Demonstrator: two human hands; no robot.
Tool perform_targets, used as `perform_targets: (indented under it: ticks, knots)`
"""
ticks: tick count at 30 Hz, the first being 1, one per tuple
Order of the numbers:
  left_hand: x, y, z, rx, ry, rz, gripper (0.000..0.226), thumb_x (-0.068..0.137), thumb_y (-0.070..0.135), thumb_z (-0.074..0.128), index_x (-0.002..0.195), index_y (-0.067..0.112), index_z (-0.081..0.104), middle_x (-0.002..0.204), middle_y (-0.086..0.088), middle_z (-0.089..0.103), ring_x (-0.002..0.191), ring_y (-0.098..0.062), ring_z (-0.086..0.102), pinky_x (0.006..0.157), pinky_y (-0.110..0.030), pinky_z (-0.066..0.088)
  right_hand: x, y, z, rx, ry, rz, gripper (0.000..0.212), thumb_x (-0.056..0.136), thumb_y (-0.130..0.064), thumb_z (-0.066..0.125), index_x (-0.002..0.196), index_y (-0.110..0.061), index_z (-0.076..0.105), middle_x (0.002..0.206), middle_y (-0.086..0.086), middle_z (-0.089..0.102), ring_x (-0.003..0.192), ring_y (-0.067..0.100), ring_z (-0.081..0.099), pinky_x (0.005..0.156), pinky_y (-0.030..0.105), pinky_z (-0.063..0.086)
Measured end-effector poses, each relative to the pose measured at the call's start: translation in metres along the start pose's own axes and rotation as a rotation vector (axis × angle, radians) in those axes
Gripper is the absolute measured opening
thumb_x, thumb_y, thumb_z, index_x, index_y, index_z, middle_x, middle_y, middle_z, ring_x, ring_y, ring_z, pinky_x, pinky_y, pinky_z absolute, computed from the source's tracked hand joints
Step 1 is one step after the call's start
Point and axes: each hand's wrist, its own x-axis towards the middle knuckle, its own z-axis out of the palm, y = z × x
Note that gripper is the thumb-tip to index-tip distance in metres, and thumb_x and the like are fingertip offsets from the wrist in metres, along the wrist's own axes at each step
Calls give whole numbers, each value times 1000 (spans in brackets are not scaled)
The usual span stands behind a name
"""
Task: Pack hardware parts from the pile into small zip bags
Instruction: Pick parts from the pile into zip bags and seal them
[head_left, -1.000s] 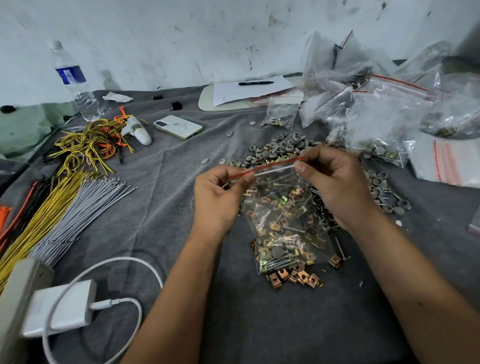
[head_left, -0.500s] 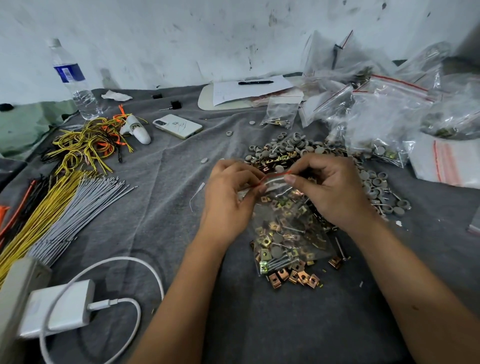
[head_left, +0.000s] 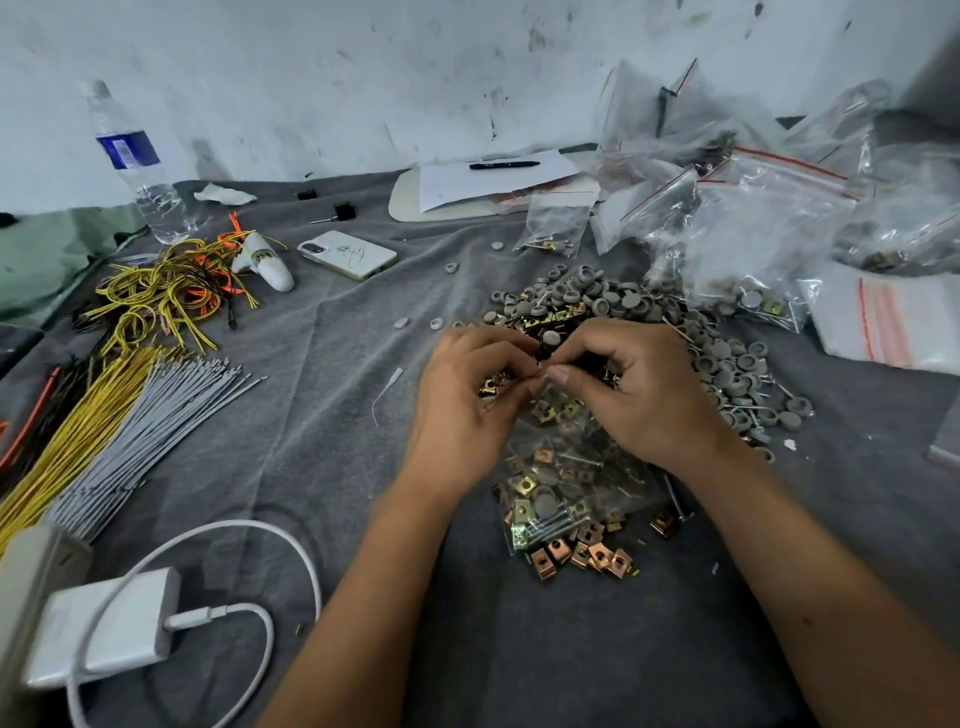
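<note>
A small clear plastic zip bag (head_left: 571, 467) lay on the grey cloth, part-filled with brass-coloured square clips, long screws and a grey round cap, its top edge pinched between both hands. The loose pile of grey round caps and brass clips (head_left: 613, 306) spread from 12 o'clock round to 3 o'clock of the bag, with stray copper-toned clips (head_left: 582, 558) just at its 6 o'clock

I look down on a work surface covered with a wrinkled dark grey cloth (head_left: 322, 364) that fills most of my view. Behind it stands a white wall (head_left: 363, 78), scuffed and flecked with dark marks, meeting the cloth along the far edge. The light is soft and even, and a pale green sheet (head_left: 47, 254) shows at the far left.
</note>
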Motion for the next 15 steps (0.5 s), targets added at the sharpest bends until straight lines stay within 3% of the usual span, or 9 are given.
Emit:
perform_targets:
  ticks: [5,8,10,13,15]
  knots:
    - [-2,4,0,-103,27,5,4,89,4,74,90,6,71,100,0,72,97,-22,68,82,-52,55,0,-7,7,35,-7,-18,11,89,-11,78,99,-7,75,90,-2,73,85,8,68,76,26,55]
    - [4,13,-6,-167,84,-72,11,92,1,66,94,12,65,101,5,69,98,-15,66,88,-46,55,-2,-6,7,68,-144,80,23,91,-29,77,105,-12,68,89,-7,71,79,0,67,70,14,50]
    - [14,24,-12,-178,129,-93,21,95,3,63,93,24,63,101,11,67,100,-15,65,92,-43,54,-3,-4,8,81,-188,125,18,94,-29,74,105,-15,71,85,-12,70,72,-3,65,66,12,47]
    - [36,47,-13,-94,193,-21,13,95,9,60,97,22,62,102,10,66,103,-17,61,93,-45,50,-2,-5,5,178,-64,183,14,99,-18,68,110,-13,74,89,-7,76,77,1,70,71,22,56]
    - [53,63,-6,105,284,89,10,95,13,63,106,13,65,112,5,65,111,-18,55,98,-41,42,2,-3,-5,293,64,259,7,100,-16,66,98,-16,73,79,-7,75,67,5,72,60,25,57]
